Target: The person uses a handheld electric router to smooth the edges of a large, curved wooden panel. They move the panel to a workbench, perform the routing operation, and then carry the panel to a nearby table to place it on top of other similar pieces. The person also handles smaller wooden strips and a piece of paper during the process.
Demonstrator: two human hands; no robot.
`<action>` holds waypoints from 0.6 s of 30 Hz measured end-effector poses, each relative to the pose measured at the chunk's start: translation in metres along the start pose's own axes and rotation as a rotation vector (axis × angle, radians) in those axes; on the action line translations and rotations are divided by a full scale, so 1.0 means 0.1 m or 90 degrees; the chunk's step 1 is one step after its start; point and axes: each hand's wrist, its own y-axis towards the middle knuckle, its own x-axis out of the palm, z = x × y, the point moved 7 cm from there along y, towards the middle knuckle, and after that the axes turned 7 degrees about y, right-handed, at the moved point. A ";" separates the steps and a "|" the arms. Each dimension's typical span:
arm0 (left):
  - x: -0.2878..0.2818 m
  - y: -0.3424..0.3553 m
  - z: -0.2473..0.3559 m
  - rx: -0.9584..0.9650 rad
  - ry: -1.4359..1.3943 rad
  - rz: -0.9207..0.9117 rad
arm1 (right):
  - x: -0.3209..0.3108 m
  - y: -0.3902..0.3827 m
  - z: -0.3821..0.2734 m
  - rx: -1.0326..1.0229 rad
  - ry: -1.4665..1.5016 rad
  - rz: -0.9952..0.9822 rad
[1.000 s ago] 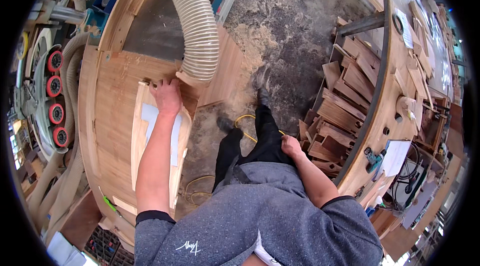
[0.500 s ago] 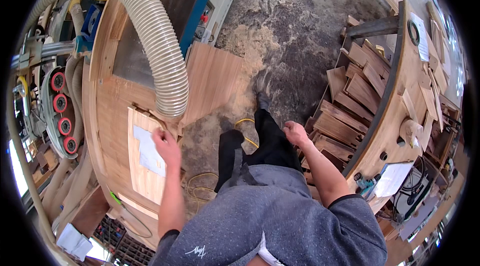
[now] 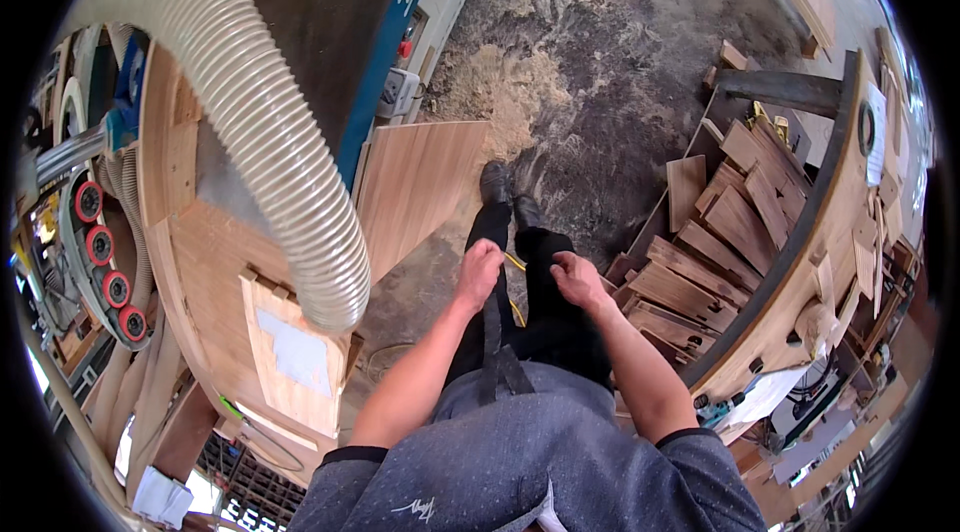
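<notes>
My left hand [image 3: 480,275] hangs in front of my legs, fingers curled into a loose fist, with no object showing in it. My right hand [image 3: 579,281], beside my right thigh, is loosely closed too, and nothing shows in its fingers. Left of my left hand, a pale wooden board [image 3: 327,406] with a white sheet of paper [image 3: 296,352] on it lies on the wooden worktop [image 3: 217,250]. A thick ribbed clear hose [image 3: 300,167] arches over that worktop, its end near the board.
A blue-edged machine [image 3: 372,102] stands ahead left, with a wooden panel [image 3: 412,194] leaning by it. On my right, dark offcuts [image 3: 722,250] fill a bin beside a wooden bench [image 3: 775,317]. Sawdust [image 3: 500,82] covers part of the floor; a yellow cord [image 3: 517,313] runs near my legs.
My left hand has moved right, away from the board and papers, to the front of my legs. My right hand stays by my thigh. My feet are now close together, and the view has shifted.
</notes>
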 end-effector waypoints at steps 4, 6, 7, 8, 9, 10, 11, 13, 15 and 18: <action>0.06 0.77 0.36 0.002 0.217 0.101 | 0.31 0.60 -0.08 -0.011 0.044 -0.038; 0.08 1.24 0.30 -0.004 0.245 0.109 | 0.45 0.89 -0.08 -0.004 0.074 -0.066; 0.09 1.49 0.28 -0.006 0.259 0.111 | 0.50 1.06 -0.11 0.004 0.094 -0.078; 0.09 1.75 0.25 -0.011 0.256 0.130 | 0.56 1.22 -0.12 0.015 0.114 -0.091; 0.10 2.09 0.23 -0.012 0.294 0.134 | 0.62 1.43 -0.09 0.024 0.135 -0.100; 0.10 2.43 0.21 -0.014 0.328 0.143 | 0.66 1.63 -0.06 -0.009 0.149 -0.089; 0.09 2.79 0.18 -0.017 0.364 0.150 | 0.76 1.84 0.05 -0.006 0.186 -0.099; -0.01 3.56 -0.01 -0.029 0.367 0.188 | 1.01 2.27 0.27 -0.002 0.258 -0.127; -0.09 4.28 -0.02 -0.055 0.441 0.213 | 0.86 2.67 0.15 -0.020 0.239 -0.132; -0.39 5.16 -0.19 -0.158 0.491 0.231 | 0.89 3.14 0.18 -0.038 0.292 -0.138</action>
